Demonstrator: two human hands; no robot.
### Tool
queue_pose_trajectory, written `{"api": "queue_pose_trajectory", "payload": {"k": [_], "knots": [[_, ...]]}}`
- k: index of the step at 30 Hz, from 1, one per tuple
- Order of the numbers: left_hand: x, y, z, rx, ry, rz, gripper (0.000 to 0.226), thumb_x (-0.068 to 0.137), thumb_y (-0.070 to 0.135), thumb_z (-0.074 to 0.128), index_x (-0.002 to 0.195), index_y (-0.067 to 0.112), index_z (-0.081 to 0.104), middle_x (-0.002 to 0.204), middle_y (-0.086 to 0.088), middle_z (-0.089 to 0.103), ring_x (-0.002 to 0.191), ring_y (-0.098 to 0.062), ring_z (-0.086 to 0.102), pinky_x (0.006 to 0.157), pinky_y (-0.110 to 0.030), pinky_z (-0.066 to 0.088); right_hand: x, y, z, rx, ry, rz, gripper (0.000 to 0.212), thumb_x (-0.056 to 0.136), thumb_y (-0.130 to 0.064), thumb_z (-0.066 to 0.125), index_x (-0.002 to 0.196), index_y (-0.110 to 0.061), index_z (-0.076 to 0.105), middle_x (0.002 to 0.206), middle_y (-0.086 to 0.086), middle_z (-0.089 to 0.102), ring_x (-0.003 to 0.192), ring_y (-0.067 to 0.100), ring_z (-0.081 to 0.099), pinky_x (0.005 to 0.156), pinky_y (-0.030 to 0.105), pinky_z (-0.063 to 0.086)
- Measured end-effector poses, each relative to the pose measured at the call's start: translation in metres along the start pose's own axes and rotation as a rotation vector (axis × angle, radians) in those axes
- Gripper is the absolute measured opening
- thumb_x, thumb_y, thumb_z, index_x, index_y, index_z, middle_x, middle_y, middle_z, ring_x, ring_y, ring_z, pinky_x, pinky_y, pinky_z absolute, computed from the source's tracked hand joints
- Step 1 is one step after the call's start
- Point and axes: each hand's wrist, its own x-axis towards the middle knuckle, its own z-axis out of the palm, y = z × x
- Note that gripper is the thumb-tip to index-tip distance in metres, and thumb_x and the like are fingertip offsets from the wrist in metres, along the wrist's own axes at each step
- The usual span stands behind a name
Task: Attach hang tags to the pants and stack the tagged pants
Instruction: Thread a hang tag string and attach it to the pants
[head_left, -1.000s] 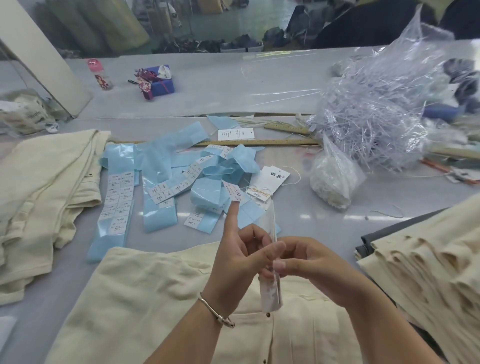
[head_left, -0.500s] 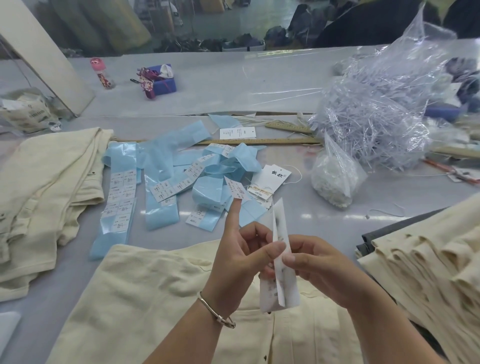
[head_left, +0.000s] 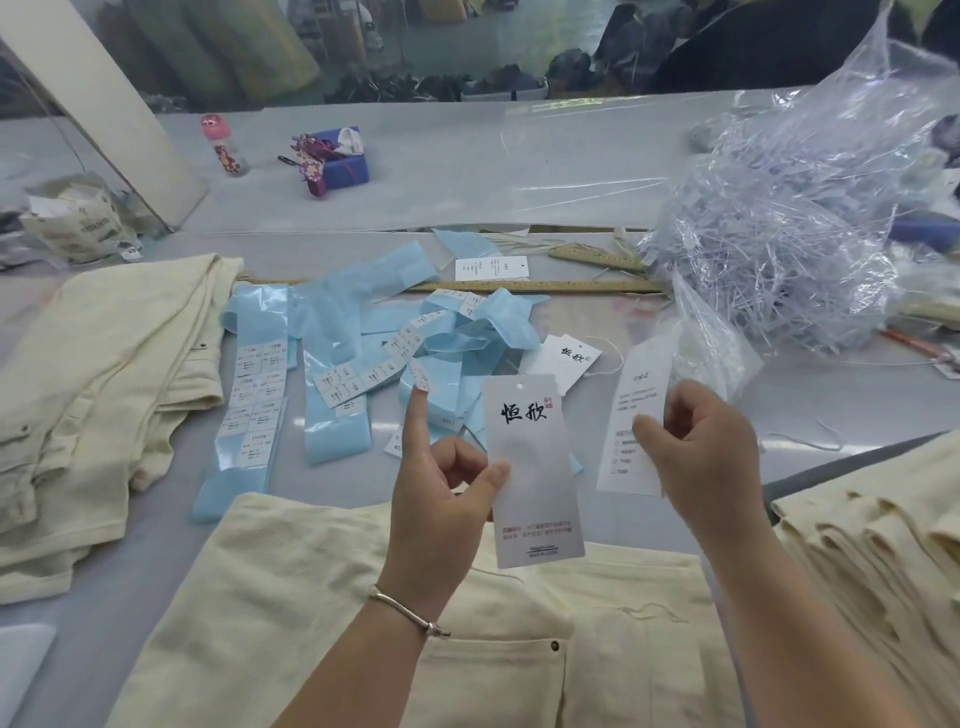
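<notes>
My left hand (head_left: 441, 499) pinches a white hang tag (head_left: 532, 467) with black brush lettering and a punched hole at its top; a small sticker clings to the raised index fingertip. My right hand (head_left: 711, 457) pinches a second white tag (head_left: 636, 415) printed with small text. Both tags are held apart above cream pants (head_left: 322, 613) lying in front of me. More hang tags with string (head_left: 569, 358) lie on the table beyond. A pile of cream pants (head_left: 88, 395) lies at the left, and a stack of folded cream pants (head_left: 883, 540) is at the right.
Blue backing strips with size stickers (head_left: 332, 374) sprawl across the table's middle. A wooden ruler (head_left: 535, 287) lies behind them. A clear bag of plastic fasteners (head_left: 800, 228) fills the right rear. A pink bottle (head_left: 223, 148) and a purple box (head_left: 337, 161) stand at the back.
The two tags, held together edge-on between both hands, have been pulled apart. The left hand keeps one facing me, and the right hand has carried the other to the right.
</notes>
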Motion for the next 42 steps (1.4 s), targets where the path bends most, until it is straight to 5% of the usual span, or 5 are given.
{"api": "queue_pose_trajectory", "payload": {"k": [5, 9, 17, 24, 42], "knots": [[0.01, 0.004, 0.002, 0.112, 0.051, 0.054, 0.093, 0.083, -0.002, 0.07, 0.152, 0.027, 0.015, 0.065, 0.005, 0.056, 0.066, -0.016, 0.058, 0.072, -0.05, 0.055, 0.025, 0.01, 0.036, -0.532, 0.155, -0.298, 0.03, 0.063, 0.009, 0.064, 0.074, -0.011, 0.044, 0.05, 0.006, 0.046, 0.042, 0.023, 0.033, 0.045, 0.02, 0.02], [0.014, 0.003, 0.003, 0.108, 0.069, 0.061, 0.09, 0.08, 0.005, 0.07, 0.152, 0.022, 0.018, 0.064, 0.007, 0.055, 0.063, -0.008, 0.054, 0.074, -0.027, 0.049, 0.043, 0.031, 0.076, -0.614, -0.602, -0.042, 0.006, 0.086, -0.012, 0.058, 0.089, -0.015, 0.055, 0.088, 0.005, 0.062, 0.08, 0.026, 0.055, 0.064, 0.032, 0.04], [0.012, 0.004, 0.003, 0.09, 0.0, 0.1, 0.091, 0.076, 0.009, 0.067, 0.148, 0.031, 0.017, 0.064, 0.007, 0.05, 0.06, -0.006, 0.049, 0.06, -0.019, 0.044, -0.019, -0.031, 0.036, 0.788, -0.634, 0.196, 0.027, 0.074, -0.031, 0.077, 0.07, -0.015, 0.057, 0.061, 0.004, 0.052, 0.052, 0.014, 0.046, 0.048, 0.022, 0.039], [-0.001, 0.024, 0.01, -0.443, -0.274, -0.016, 0.081, 0.073, 0.018, 0.066, 0.142, 0.039, 0.03, 0.066, -0.003, 0.048, 0.059, -0.016, 0.053, 0.056, -0.032, 0.049, -0.049, -0.056, 0.019, 0.881, -0.715, 0.172, 0.037, 0.064, -0.004, 0.082, 0.064, -0.017, 0.047, 0.056, 0.002, 0.04, 0.048, 0.01, 0.036, 0.046, 0.017, 0.036], [-0.028, 0.056, 0.008, -0.505, -0.36, 0.024, 0.094, 0.078, 0.005, 0.07, 0.15, 0.032, 0.017, 0.072, -0.008, 0.056, 0.059, -0.019, 0.057, 0.054, -0.03, 0.052, -0.058, -0.057, -0.008, 1.252, -0.846, 0.146, 0.018, 0.071, -0.001, 0.069, 0.074, -0.013, 0.055, 0.064, 0.015, 0.052, 0.058, 0.032, 0.047, 0.049, 0.027, 0.031]]}}
